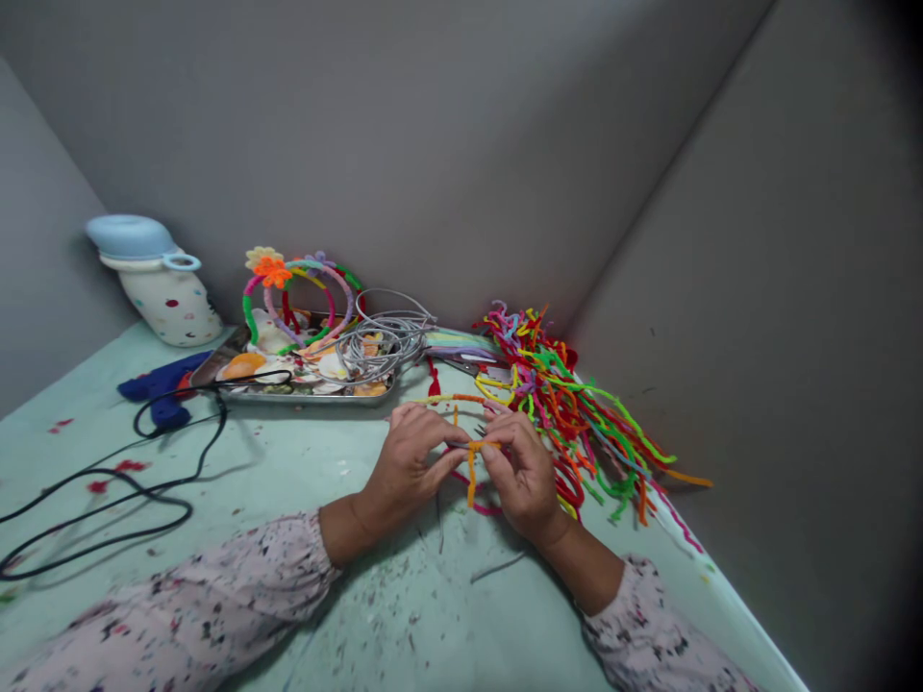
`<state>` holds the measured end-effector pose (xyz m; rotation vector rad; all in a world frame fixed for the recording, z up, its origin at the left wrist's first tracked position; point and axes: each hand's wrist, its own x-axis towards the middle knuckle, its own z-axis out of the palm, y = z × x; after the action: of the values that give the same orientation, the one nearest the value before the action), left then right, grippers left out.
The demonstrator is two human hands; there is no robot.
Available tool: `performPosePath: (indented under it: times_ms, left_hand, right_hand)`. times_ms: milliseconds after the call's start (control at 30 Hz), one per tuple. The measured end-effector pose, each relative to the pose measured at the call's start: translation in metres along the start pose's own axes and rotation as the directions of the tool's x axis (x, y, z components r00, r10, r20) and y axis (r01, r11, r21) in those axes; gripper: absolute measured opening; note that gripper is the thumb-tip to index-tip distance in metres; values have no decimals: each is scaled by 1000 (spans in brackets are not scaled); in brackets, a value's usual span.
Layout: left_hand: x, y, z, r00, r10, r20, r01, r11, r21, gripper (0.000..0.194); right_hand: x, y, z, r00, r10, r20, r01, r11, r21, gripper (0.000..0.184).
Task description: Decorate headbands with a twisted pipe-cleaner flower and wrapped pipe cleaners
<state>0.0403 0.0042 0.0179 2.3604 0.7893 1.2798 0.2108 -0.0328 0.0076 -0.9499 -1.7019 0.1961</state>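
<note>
Over the middle of the table, my left hand (418,452) and my right hand (525,466) meet fingertip to fingertip. Between them is an orange pipe cleaner (472,476), one end hanging down and another running sideways under my right fingers. My left thumb and forefinger pinch at its crossing, along with a thin greyish strand. My right thumb and forefinger press on the sideways part. Around and behind the fingers curves a ring wrapped in coloured pipe cleaner (461,398), yellow, orange and pink; my hands partly hide it.
A heap of coloured pipe cleaners (569,413) lies at right, with yellow-handled scissors (497,386) beside it. Behind stand a metal tray (317,397) of shells, coiled wire (389,346) and fuzzy hoops (310,298). At left are a blue glue gun (162,384), black cord (194,471) and bottle (169,298).
</note>
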Motion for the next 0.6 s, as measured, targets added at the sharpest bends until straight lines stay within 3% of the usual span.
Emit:
performPosePath:
  times_ms: [433, 600]
  left_hand:
    - [-2, 3, -2, 1000, 0, 7, 0, 999, -48, 8]
    - [-1, 7, -3, 998, -55, 41, 56, 997, -44, 11]
  right_hand:
    - [0, 0, 0, 1000, -13, 12, 13, 1000, 0, 9]
    - [0, -1, -1, 1000, -19, 10, 19, 1000, -23, 8]
